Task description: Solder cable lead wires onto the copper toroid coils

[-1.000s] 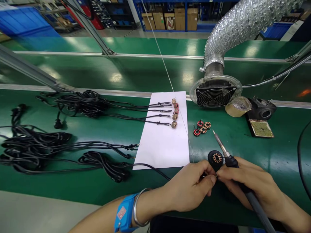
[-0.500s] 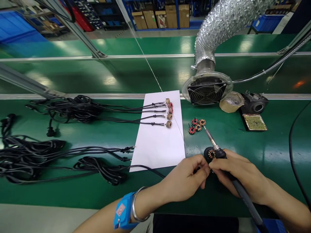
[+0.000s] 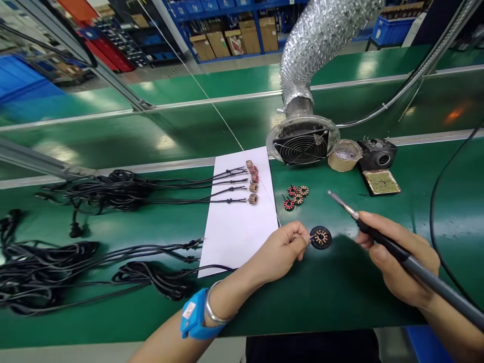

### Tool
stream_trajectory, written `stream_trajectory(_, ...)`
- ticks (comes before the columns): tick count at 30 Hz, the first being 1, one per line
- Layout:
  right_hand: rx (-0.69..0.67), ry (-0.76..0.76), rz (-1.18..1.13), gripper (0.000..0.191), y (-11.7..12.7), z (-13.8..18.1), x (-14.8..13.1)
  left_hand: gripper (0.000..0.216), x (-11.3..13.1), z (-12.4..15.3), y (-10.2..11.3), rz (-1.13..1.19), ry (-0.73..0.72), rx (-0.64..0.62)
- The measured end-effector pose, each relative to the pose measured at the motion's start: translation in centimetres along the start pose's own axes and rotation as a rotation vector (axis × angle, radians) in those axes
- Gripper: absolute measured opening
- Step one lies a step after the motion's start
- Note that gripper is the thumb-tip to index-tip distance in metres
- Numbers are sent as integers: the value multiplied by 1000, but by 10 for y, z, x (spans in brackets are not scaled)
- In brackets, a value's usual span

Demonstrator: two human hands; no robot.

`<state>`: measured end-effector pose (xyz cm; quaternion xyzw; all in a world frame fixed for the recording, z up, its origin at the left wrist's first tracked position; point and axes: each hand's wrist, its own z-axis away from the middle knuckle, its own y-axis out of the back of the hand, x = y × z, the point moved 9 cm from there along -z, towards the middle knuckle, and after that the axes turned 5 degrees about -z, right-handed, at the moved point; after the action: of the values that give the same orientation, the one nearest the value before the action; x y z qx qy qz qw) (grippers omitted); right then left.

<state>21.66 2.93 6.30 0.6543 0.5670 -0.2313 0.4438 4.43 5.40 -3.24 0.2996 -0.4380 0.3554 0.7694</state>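
My left hand point(image 3: 282, 249) is closed in a pinch at the end of a black cable, right beside a small copper-wound coil sitting in a round black holder point(image 3: 321, 237) on the green bench. My right hand point(image 3: 397, 257) is wrapped round the handle of a soldering iron point(image 3: 378, 237), whose metal tip points up-left, lifted away from the coil. Three loose red and copper coils point(image 3: 296, 195) lie just behind. A white paper sheet point(image 3: 238, 227) holds several cables ending in coils point(image 3: 252, 184).
Bundles of black cable point(image 3: 94, 252) spread over the left of the bench. A fume-extraction fan point(image 3: 301, 146) on a foil duct stands behind, with a tape roll point(image 3: 344, 155), an iron stand point(image 3: 377, 154) and a sponge tray point(image 3: 381, 182) to its right.
My right hand has drawn away to the right with the soldering iron, leaving the coil holder uncovered. My left hand stays pinched at the holder's left side. The view has shifted.
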Motion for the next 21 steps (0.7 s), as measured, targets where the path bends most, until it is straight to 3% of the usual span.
stream_trajectory(6,85,-159,43,22,11,11,14,14,-1,-6,1,-9,16,-14)
stream_trajectory(9,61,-209,73,15,7,10,19,15,-2,-5,-1,-5,23,-30)
stream_trajectory(21,-74,-141,95,20,-9,6,12,16,-2,-4,1,-27,51,-24)
